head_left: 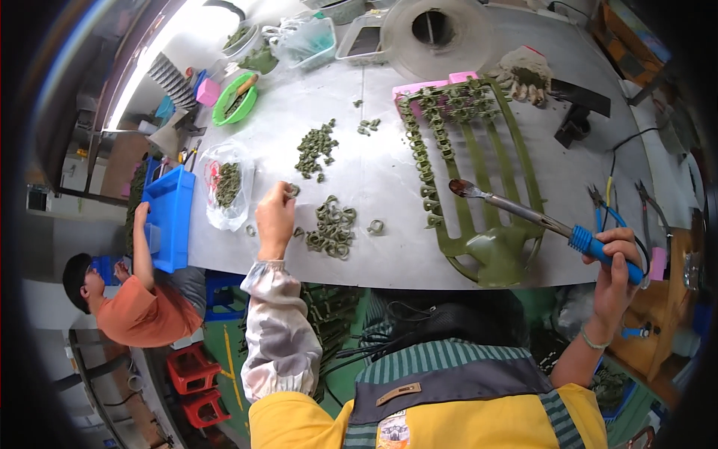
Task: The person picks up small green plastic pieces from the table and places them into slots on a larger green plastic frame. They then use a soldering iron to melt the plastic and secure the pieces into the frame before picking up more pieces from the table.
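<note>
My left hand (pixel 275 221) is closed in a pinch over the table, with a small green ring (pixel 292 190) at its fingertips. Just nearer lies a loose pile of green rings (pixel 330 230); farther off is a heap of small green pieces (pixel 316 147). My right hand (pixel 615 273) grips a soldering iron (pixel 550 221) by its blue handle. The iron's brownish tip hangs over a green branched frame (pixel 495 253), and I cannot tell whether they touch. Rows of small rings line the frame's far and left bars. Its far end rests on a pink block (pixel 404 90).
A bag of green pieces (pixel 227 185) and a green bowl (pixel 235 99) lie left. Pliers (pixel 653 206) hang at the right edge near a cord. A glove (pixel 525 75) and a black stand (pixel 574 123) sit far right. A co-worker in orange (pixel 153 310) reaches into a blue bin (pixel 170 217).
</note>
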